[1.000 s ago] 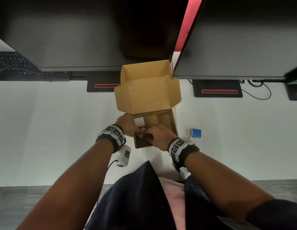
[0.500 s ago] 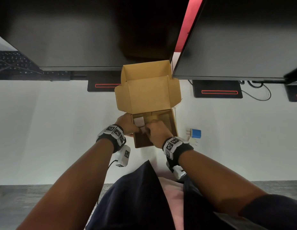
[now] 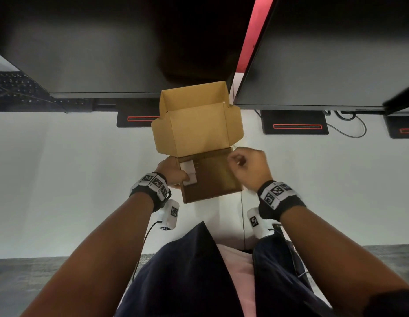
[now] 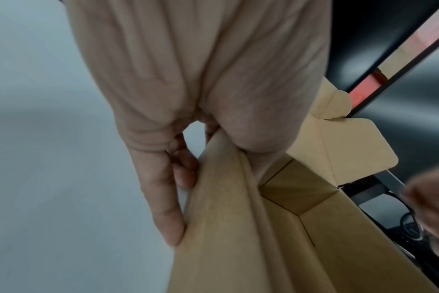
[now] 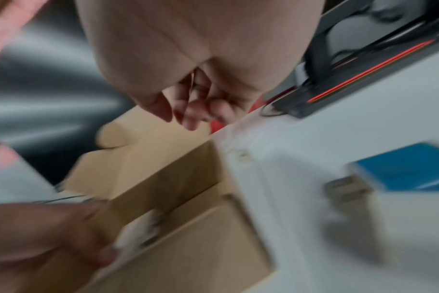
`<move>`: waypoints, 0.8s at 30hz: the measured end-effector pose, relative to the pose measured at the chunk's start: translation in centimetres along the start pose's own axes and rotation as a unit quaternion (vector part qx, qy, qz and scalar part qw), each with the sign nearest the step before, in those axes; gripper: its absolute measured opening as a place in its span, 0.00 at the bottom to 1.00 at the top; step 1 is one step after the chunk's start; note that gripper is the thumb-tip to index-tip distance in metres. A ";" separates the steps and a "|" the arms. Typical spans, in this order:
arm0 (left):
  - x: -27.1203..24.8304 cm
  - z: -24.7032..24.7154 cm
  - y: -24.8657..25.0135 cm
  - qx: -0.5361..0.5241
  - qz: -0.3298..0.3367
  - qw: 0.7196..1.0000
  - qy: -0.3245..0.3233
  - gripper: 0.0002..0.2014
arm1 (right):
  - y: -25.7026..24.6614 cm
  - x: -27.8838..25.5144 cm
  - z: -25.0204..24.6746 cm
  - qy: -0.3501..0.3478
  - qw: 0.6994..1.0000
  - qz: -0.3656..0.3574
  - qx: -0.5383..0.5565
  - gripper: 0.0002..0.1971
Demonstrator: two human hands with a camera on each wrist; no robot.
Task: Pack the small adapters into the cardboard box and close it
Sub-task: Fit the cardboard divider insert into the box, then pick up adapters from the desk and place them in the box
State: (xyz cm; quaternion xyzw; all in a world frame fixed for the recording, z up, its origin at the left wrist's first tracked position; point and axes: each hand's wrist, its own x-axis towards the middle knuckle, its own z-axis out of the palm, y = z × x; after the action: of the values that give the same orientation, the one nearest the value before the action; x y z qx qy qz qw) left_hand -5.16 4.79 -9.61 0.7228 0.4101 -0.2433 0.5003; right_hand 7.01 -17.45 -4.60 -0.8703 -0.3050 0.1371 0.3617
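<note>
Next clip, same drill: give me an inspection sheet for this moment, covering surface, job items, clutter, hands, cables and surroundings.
Surface: white desk, grey floor at its near edge.
Job's things: cardboard box open, lid standing up; white adapters inside by the left wall; blue adapter lying on the desk outside the box, to its right.
Clutter: nothing seen.
Hands: left hand grips the box's left wall, thumb inside; right hand over the box's right edge, fingers loosely curled, holding nothing.
Cables: black cable looped behind the right monitor base.
Surroundings: two dark monitors on stands with red-lined bases; keyboard far left.
</note>
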 end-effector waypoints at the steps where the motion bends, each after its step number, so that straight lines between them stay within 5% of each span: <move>1: 0.0 -0.1 -0.1 -0.005 -0.006 1.000 0.008 0.19 | 1.1 0.2 -0.8 0.019 1.000 0.017 -0.018 0.03; 3: 0.1 -0.4 -0.5 -0.022 -0.019 0.999 0.022 0.20 | 3.8 0.5 -2.2 -0.016 0.993 0.087 -0.083 0.03; 5: 0.3 -1.0 -0.9 -0.042 -0.035 0.998 0.036 0.19 | 6.7 0.2 -3.4 -0.147 0.960 0.171 -0.165 0.13; 7: 0.4 -1.8 -1.4 -0.062 -0.050 0.996 0.047 0.19 | 8.8 -0.7 -4.1 -0.260 0.922 0.199 -0.207 0.21; 9: 0.6 -2.4 -1.7 -0.083 -0.062 0.993 0.052 0.18 | 10.1 -1.6 -4.1 -0.288 0.918 0.195 -0.192 0.25; 18: 1.1 -2.7 -1.3 -0.114 -0.068 0.991 0.028 0.19 | 9.8 -0.9 -3.0 -0.161 0.961 0.166 -0.152 0.21; 21: 1.0 -2.8 -1.2 -0.124 -0.070 0.990 0.026 0.19 | 6.8 0.3 -3.3 -0.057 0.985 0.128 -0.101 0.17; 24: 1.1 -2.8 -1.1 -0.119 -0.064 0.991 0.025 0.19 | 1.7 1.2 -2.8 -0.043 0.995 0.085 -0.030 0.16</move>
State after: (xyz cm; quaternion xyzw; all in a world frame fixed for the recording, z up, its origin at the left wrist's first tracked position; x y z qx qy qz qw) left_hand -5.63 7.91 -10.02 0.6365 0.4936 -0.2063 0.5556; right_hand 9.95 -19.18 -3.93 -0.8969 -0.2493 0.1957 0.3085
